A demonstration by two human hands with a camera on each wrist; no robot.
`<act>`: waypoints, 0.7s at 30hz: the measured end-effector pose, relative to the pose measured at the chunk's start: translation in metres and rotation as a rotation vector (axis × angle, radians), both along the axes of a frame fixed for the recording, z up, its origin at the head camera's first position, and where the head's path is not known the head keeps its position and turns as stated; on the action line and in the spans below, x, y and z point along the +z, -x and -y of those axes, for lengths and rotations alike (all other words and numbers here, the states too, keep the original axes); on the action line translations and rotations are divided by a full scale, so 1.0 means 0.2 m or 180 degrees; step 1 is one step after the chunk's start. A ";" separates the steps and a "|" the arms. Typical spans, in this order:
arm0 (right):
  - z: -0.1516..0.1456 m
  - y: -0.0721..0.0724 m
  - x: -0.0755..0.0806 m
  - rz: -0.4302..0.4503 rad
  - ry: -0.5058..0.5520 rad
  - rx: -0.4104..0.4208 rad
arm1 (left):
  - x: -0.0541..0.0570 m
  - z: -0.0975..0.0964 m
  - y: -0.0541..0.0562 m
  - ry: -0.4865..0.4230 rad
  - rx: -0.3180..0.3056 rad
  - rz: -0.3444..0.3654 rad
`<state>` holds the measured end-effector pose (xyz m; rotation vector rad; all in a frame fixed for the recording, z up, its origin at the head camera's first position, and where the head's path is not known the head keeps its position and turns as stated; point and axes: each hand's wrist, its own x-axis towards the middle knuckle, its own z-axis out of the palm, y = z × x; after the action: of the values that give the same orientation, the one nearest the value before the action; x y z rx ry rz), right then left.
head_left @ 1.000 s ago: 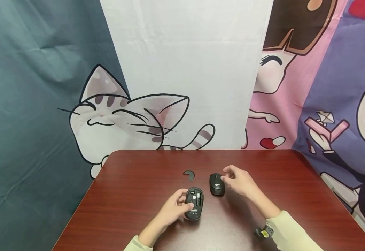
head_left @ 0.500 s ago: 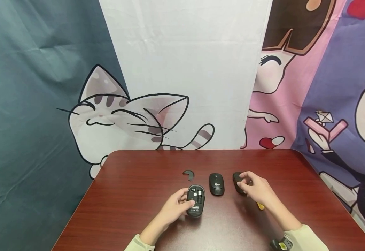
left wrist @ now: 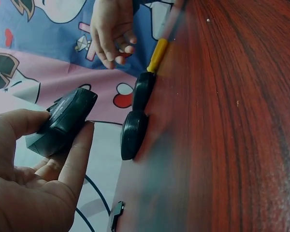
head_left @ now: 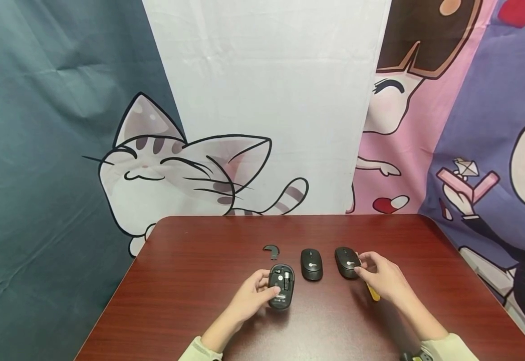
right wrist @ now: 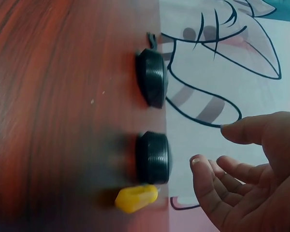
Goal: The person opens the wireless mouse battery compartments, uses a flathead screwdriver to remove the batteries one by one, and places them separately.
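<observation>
My left hand [head_left: 250, 297] holds a black computer mouse [head_left: 282, 296] with its underside up, thumb on the near side of it. Its battery bay is uncovered and a battery [head_left: 287, 281] lies inside. In the left wrist view that mouse [left wrist: 63, 121] is raised above the table. My right hand [head_left: 384, 275] hovers at the right edge of another black mouse [head_left: 347, 261], fingers loosely bent; the right wrist view shows nothing between them. A third black mouse [head_left: 311, 264] sits right side up in the middle. Behind the held mouse lies the curved black battery cover [head_left: 272, 251].
A yellow-handled tool [head_left: 373, 292] lies beside the rightmost mouse, partly hidden beneath my right hand in the head view. The reddish-brown table [head_left: 190, 281] ends at a far edge, with a cartoon-printed curtain [head_left: 262, 100] behind it.
My right hand has moved right, from beside the middle mouse to the rightmost one, then off it, uncovering that mouse. The left hand has lifted its mouse slightly forward.
</observation>
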<state>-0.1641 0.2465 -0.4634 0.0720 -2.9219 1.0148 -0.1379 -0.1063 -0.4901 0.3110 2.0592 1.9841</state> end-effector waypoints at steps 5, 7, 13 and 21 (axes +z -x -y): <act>-0.05 -0.01 -0.03 -0.0038 -0.0136 -0.0026 | 0.00 0.00 0.00 -0.0008 -0.0009 0.0043; -0.06 -0.01 -0.05 -0.0029 -0.0160 -0.0044 | 0.00 0.00 0.00 -0.0019 -0.0011 0.0039; -0.09 -0.01 -0.07 0.0068 -0.0219 -0.0093 | 0.00 -0.01 0.01 -0.0003 -0.0009 0.0022; -0.12 -0.01 -0.10 0.0198 -0.0283 -0.0126 | -0.01 -0.02 0.00 -0.0009 -0.0029 -0.0012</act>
<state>-0.1625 0.2702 -0.4833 -0.0146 -3.0109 0.8976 -0.1389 -0.1028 -0.4912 0.3244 2.0538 1.9830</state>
